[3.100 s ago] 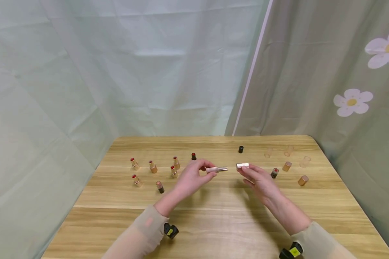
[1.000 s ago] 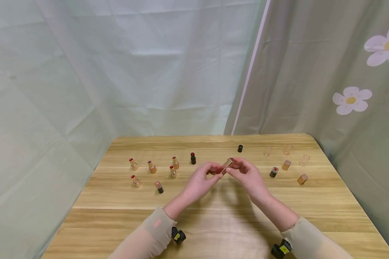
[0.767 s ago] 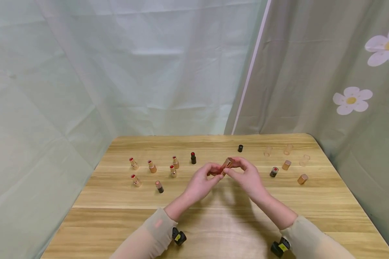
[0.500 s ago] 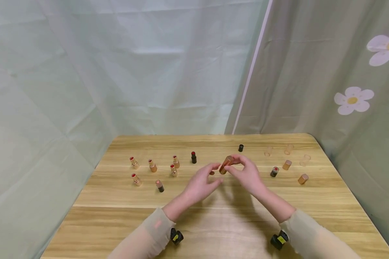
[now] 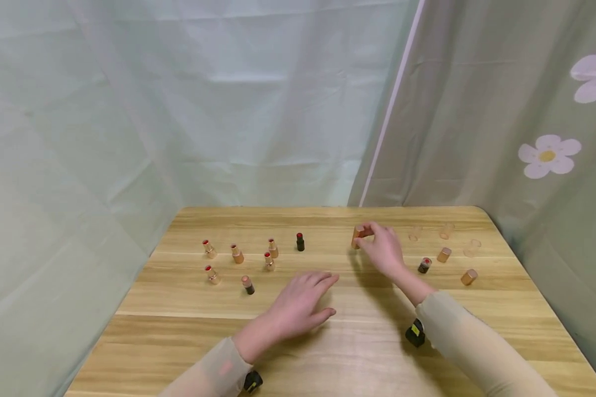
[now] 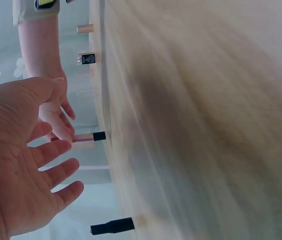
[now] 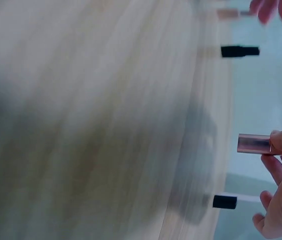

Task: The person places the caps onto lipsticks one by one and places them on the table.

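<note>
Right hand (image 5: 383, 251) pinched capped rose-gold lipstick (image 5: 358, 236) upright, table's (image 5: 328, 353) 12 o'clock. Left hand (image 5: 300, 300) slack, fingers apart, empty. Tube looked light, rigid, slick; best gripped mid-barrel.

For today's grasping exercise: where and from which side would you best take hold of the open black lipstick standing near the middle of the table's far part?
Pinch the black lipstick low on its dark barrel, from above and the near side. It stands upright and apart, with its red tip exposed on top.
</note>
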The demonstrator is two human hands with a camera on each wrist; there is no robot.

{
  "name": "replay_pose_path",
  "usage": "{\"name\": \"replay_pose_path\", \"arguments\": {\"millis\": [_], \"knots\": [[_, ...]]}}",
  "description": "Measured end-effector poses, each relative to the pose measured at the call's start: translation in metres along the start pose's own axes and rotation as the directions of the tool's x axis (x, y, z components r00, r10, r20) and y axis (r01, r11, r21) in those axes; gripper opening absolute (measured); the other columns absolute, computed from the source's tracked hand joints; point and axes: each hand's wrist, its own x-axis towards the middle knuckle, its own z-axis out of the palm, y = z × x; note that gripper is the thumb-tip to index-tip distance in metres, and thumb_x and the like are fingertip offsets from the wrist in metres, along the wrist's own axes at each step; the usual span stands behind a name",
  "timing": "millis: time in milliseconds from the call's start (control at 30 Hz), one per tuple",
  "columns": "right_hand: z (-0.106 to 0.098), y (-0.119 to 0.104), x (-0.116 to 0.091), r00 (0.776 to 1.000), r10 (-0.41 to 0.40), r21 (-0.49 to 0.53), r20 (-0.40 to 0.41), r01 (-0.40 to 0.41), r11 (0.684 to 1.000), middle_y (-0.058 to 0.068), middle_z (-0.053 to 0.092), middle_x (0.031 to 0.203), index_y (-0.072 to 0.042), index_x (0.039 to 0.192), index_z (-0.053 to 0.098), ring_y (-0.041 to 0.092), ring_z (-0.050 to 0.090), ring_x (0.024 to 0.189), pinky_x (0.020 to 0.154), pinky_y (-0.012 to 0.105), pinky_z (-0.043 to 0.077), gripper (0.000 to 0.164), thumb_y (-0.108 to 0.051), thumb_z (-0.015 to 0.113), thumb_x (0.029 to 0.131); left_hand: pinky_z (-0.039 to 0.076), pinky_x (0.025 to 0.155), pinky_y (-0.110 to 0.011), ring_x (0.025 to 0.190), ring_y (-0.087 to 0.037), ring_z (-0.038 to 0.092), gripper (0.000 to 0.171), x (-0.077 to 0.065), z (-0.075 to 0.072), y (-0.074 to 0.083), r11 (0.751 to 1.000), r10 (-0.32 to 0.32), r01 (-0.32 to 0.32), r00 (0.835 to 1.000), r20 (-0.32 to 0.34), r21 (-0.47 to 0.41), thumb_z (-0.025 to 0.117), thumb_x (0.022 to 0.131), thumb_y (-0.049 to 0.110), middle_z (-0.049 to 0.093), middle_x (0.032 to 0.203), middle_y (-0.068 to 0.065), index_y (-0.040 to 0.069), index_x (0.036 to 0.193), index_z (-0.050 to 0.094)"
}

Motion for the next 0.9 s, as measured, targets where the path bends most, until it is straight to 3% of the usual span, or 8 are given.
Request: {"name": "replay_pose_path", "arguments": {"millis": [200,433,900], "knots": [[0.011,0.008,0.024,0.999,0.016,-0.108,-0.03,-0.019,0.994,0.003,0.075,0.108,-0.012,0.117,0.07,0.037,0.052,0.118,0.11,0.057,0.027,0.025,-0.023,0.072,0.095,0.038,0.113,-0.048,0.138,-0.027,0.047,0.068,-0.008,0.004,-0.001,1.0,0.013,-0.013,1.0,0.005,-0.006,0.069,0.098,0.042,0.05,0.152,-0.01,0.011,0.153,0.046],[0.019,0.01,0.047,0.998,0.022,-0.131,-0.059,-0.029,0.991,0.003,0.074,0.109,-0.015,0.11,0.069,0.042,0.048,0.122,0.108,0.057,0.025,0.017,-0.021,0.07,0.094,0.039,0.112,-0.048,0.138,-0.025,0.047,0.066,-0.012,0.008,-0.002,1.0,-0.005,0.005,1.0,0.015,-0.027,0.069,0.098,0.039,0.05,0.151,-0.008,0.012,0.153,0.046],[0.027,0.017,0.07,0.994,0.073,-0.175,-0.086,-0.087,0.981,0.011,0.071,0.111,-0.005,0.12,0.065,0.044,0.046,0.127,0.111,0.058,0.022,0.032,-0.024,0.07,0.095,0.042,0.11,-0.05,0.137,-0.026,0.047,0.066,-0.015,0.008,-0.001,0.999,-0.025,0.025,1.0,0.012,-0.036,0.069,0.098,0.04,0.05,0.151,-0.007,0.013,0.154,0.046]]}}
